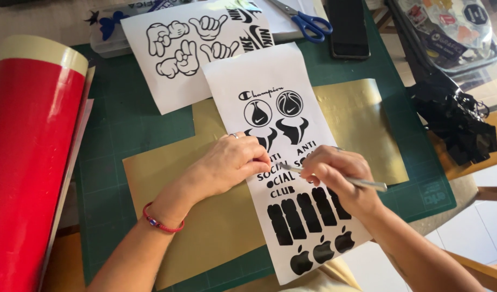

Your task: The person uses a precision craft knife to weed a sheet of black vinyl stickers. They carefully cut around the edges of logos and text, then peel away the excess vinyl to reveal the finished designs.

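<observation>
A long white sheet (281, 108) covered with black cut-out shapes and lettering lies over a gold sheet (205, 216) on a green cutting mat (124, 119). My left hand (229, 165), with a ring and a red wrist cord, presses flat on the white sheet at its lettered middle. My right hand (337, 176) grips a thin silver pick-like tool (362, 183) like a pen, its tip at the black letters just right of my left fingertips.
A second white sheet (189, 43) of black hand shapes lies farther back. A big red roll (26, 162) stands at the left. Blue-handled scissors (308, 21) and a dark phone (348, 27) lie at the back; a black bundle (456, 119) sits right.
</observation>
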